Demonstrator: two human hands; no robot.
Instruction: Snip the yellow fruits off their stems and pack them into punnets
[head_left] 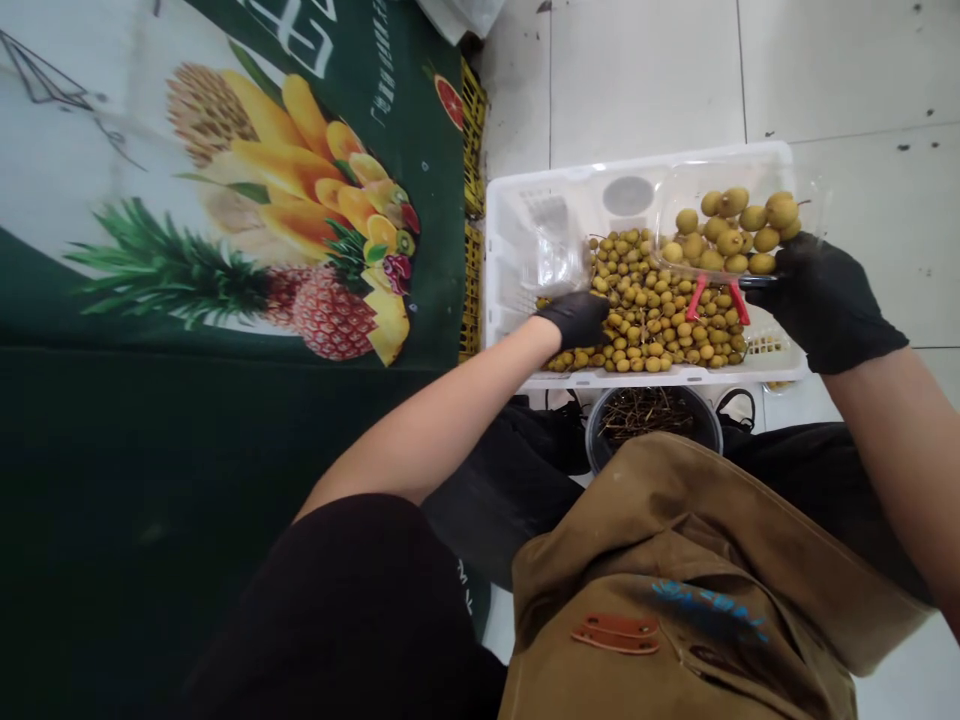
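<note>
My right hand (829, 305), in a black glove, grips the near right corner of a clear plastic box (667, 215) with a layer of round yellow-brown longans (731, 240) in it. Just under the box show the red handles (697, 298) of scissors or snips; their dark end meets the same hand. My left hand (579, 320), also black-gloved, reaches into the heap of loose longans (645, 310) in a white plastic crate (637, 378). Its fingers are bent together among the fruit, and what they hold is hidden. Stacked clear plastic boxes (555, 255) stand at the crate's left end.
Between my feet, a dark bucket (716, 425) of twigs (649, 412) stands against the crate's near side. Yellow crates (472, 285) and a green fruit-printed sheet (247, 400) line the left. Pale tiles (645, 80) cover the floor. A brown apron (675, 560) covers my lap.
</note>
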